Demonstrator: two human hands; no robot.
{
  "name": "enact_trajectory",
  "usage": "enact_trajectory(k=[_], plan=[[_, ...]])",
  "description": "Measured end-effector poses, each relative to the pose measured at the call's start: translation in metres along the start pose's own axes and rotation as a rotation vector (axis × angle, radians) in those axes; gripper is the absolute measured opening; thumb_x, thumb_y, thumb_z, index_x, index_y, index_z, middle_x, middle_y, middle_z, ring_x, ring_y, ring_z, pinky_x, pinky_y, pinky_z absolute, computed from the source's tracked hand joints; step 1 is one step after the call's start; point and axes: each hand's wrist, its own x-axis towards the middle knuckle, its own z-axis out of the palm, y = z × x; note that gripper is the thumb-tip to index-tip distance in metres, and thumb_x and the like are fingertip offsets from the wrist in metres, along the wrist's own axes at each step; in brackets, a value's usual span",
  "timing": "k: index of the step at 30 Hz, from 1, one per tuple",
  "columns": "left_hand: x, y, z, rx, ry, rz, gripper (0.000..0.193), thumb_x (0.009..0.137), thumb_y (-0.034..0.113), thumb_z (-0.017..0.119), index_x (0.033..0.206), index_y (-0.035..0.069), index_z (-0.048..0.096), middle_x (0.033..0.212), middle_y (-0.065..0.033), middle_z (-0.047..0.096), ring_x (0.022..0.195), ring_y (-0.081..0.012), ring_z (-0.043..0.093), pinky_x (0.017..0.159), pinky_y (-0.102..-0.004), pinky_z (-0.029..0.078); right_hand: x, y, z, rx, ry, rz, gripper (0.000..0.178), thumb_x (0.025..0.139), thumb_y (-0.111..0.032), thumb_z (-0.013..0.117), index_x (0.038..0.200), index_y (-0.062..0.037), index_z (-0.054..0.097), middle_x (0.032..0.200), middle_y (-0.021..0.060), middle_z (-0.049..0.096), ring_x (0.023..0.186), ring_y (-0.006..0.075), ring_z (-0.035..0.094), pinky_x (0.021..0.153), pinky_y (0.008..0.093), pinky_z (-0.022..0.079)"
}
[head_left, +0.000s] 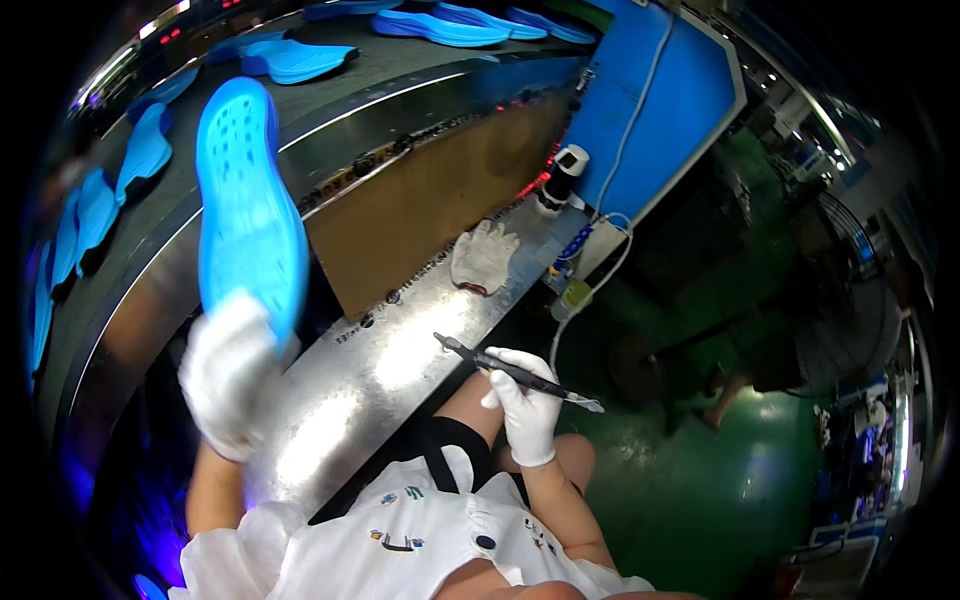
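My left hand (pixel 232 375), in a white glove smeared by motion, is closed on the heel end of a bright blue shoe sole (pixel 250 220). The sole stands up at the near edge of the belt, small dark marks in its upper part. In a white glove, my right hand (pixel 527 410) grips a slim black pen-like tool (pixel 510 372). One narrow end of it points up and left over the metal bench; a pale, flattened tip sticks out at the other end.
A curved conveyor belt (pixel 340 90) carries several blue soles (pixel 440 28). On the metal bench (pixel 400 350) lie a pale work glove (pixel 484 257) and a black-and-white bottle (pixel 563 178). Brown board (pixel 430 200) backs the bench. A white cable (pixel 625 140) hangs by the blue panel (pixel 655 90).
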Motion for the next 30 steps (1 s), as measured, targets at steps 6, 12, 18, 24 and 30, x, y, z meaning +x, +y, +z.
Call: enact_trajectory(k=[6,12,18,24,30], plan=[[-0.153,0.05,0.113,-0.371,-0.212,-0.13,0.033,0.066,-0.002,0.078,0.096,0.005,0.065,0.113,-0.0183,0.063,0.11,-0.0412,0.06,0.093,-0.0464,0.051,0.002,0.017,0.019,0.052,0.022,0.131,0.023,0.09,-0.002,0.068,0.112,0.001,0.062,0.096,0.0074,0.069,0.071,0.0074,0.063,0.061,0.0192,0.052],[-0.218,0.048,0.141,-0.495,-0.318,-0.768,0.032,0.084,0.028,0.071,0.105,0.006,0.064,0.135,-0.0216,0.05,0.12,-0.0351,0.055,0.098,-0.0417,0.046,0.007,0.037,0.004,-0.012,0.081,0.142,0.021,0.089,-0.003,0.068,0.11,0.0008,0.063,0.089,0.0047,0.068,0.071,0.0062,0.061,0.061,0.019,0.049],[-0.158,0.011,0.177,-2.303,0.016,-1.872,0.085,0.088,0.07,0.047,0.142,0.005,0.041,0.127,-0.0253,0.055,0.107,-0.0347,0.06,0.07,-0.0359,0.053,0.011,0.038,0.003,-0.144,0.066,0.117,0.016,0.09,-0.003,0.067,0.105,0.0019,0.064,0.08,0.0033,0.066,0.065,0.007,0.059,0.059,0.0213,0.049],[-0.169,0.034,0.214,-2.462,-0.008,-1.991,0.076,0.093,0.06,0.037,0.134,-0.003,0.047,0.123,-0.0279,0.055,0.096,-0.0384,0.064,0.081,-0.0422,0.057,0.006,0.05,0.015,-0.109,0.092,0.122,0.016,0.089,-0.001,0.067,0.104,0.0026,0.065,0.083,0.0056,0.068,0.07,0.0105,0.063,0.061,0.0231,0.052],[-0.152,0.046,0.227,-2.671,0.104,-1.887,0.088,0.095,0.072,0.02,0.142,-0.001,0.037,0.123,-0.0335,0.051,0.087,-0.04,0.059,0.067,-0.0454,0.056,0.003,0.058,0.008,-0.111,0.158,0.223,0.019,0.087,-0.004,0.07,0.105,0.0027,0.064,0.083,0.0052,0.067,0.068,0.0085,0.06,0.062,0.0221,0.05]])
